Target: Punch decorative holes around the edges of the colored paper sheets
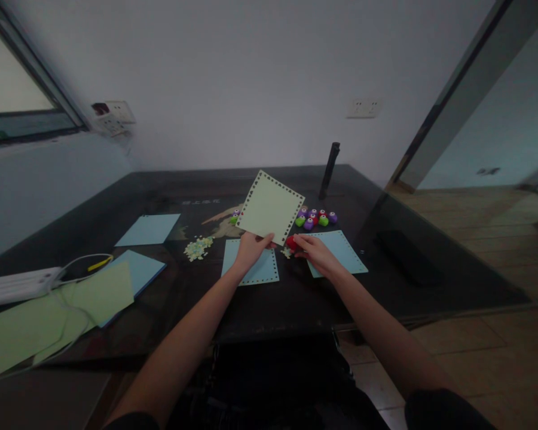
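Note:
My left hand pinches the lower edge of a pale green sheet of paper, raised and tilted above the table. Small shaped holes run along the sheet's edges. In my right hand is a small red craft punch, close to the sheet's bottom corner. I cannot tell whether the corner sits in the punch. Below my hands lie a blue sheet with punched edges and another blue sheet to the right. A few paper cutouts rest under the punch.
Several purple, green and red punches cluster behind my right hand. A pile of cutouts lies left of my hands. Farther left are a blue sheet, green paper and a white power strip. A black upright object stands at the back.

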`<state>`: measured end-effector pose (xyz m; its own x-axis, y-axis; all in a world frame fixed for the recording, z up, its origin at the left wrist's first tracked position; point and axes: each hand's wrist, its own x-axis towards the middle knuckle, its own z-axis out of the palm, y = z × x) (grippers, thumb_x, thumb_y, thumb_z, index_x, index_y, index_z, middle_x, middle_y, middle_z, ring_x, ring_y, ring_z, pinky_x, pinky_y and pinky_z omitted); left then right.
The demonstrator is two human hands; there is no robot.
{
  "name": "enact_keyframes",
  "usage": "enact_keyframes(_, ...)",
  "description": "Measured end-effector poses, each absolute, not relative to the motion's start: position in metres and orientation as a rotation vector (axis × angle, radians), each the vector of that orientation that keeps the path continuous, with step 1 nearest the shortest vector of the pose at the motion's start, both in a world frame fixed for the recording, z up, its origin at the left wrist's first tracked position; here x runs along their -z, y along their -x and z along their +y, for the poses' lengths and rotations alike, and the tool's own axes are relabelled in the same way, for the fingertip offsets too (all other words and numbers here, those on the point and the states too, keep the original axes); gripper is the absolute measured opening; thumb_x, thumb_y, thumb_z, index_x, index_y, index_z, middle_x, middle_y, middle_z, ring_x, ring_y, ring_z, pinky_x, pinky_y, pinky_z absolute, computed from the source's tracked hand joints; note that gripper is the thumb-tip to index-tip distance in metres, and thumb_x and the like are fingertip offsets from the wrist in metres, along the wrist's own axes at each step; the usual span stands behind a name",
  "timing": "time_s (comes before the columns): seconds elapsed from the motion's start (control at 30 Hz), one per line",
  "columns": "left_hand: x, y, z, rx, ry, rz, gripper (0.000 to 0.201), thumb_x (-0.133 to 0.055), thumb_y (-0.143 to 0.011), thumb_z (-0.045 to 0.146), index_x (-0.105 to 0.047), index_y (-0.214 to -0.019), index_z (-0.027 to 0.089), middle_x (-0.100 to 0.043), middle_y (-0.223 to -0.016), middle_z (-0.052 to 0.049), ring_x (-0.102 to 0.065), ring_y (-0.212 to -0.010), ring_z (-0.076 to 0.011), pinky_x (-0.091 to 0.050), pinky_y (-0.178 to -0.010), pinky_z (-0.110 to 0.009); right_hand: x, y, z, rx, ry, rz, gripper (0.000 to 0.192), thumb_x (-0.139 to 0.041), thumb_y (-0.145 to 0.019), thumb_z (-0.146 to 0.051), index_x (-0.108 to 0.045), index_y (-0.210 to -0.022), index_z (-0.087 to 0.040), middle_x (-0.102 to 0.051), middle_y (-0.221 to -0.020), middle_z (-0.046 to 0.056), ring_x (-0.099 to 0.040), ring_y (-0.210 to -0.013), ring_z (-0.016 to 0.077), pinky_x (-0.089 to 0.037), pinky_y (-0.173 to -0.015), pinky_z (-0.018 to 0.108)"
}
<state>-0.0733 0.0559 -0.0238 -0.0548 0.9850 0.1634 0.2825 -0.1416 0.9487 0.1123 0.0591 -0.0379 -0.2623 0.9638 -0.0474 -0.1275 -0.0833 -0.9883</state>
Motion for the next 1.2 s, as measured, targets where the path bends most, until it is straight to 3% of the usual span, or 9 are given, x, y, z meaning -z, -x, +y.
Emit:
enact_keyframes(0.3,0.033,0.078,0.061,-1.258,-1.537,1.363,0.013,-0.062,-0.076,0.023,-0.064,-0.072,0.011,-0.070,-0.059,-0.007,-0.066,-0.056,-0.0181,-0.054,-0.059,-0.026,0.037,-0.113,0.058,-1.562,1.001,-1.248,0.041,-0.057,-0.077,-0.057,-0.066,-0.078,-0.017,-0.070,-0.083,0.008,-0.063,-0.069,0.0159,-0.046,-0.060,0.027)
enact_keyframes(0.73,0.034,0.076,0.062,-1.242,-1.549,1.372,0.013,-0.062,-0.077,0.023,-0.064,-0.075,0.011,-0.069,-0.060,-0.007,-0.066,-0.055,-0.0161,-0.053,-0.057,-0.024,0.035,-0.116,0.060,-1.713,1.071,-1.120,0.053,-0.033,-0.092,-0.052,-0.064,-0.074,-0.012,-0.068,-0.066,0.010,-0.061,-0.055,0.0133,-0.046,-0.057,0.025)
enact_keyframes(1.0,0.031,0.076,0.060,-1.232,-1.540,1.383,0.015,-0.060,-0.078,0.023,-0.065,-0.073,0.010,-0.070,-0.060,-0.008,-0.066,-0.056,-0.0177,-0.053,-0.058,-0.026,0.035,-0.113,0.058,-1.589,1.065,-1.203,0.045,-0.047,-0.085,-0.053,-0.064,-0.078,-0.013,-0.068,-0.070,0.008,-0.060,-0.055,0.0118,-0.044,-0.052,0.023)
enact_keyframes(1.2,0.029,0.079,0.061,-1.217,-1.593,1.448,0.020,-0.059,-0.077,0.024,-0.065,-0.065,0.010,-0.070,-0.060,-0.009,-0.066,-0.057,-0.0192,-0.051,-0.058,-0.026,0.032,-0.113,0.055,-1.543,0.974,-1.226,0.031,-0.067,-0.074,-0.041,-0.064,-0.096,-0.020,-0.066,-0.078,0.002,-0.058,-0.057,0.0096,-0.044,-0.051,0.021)
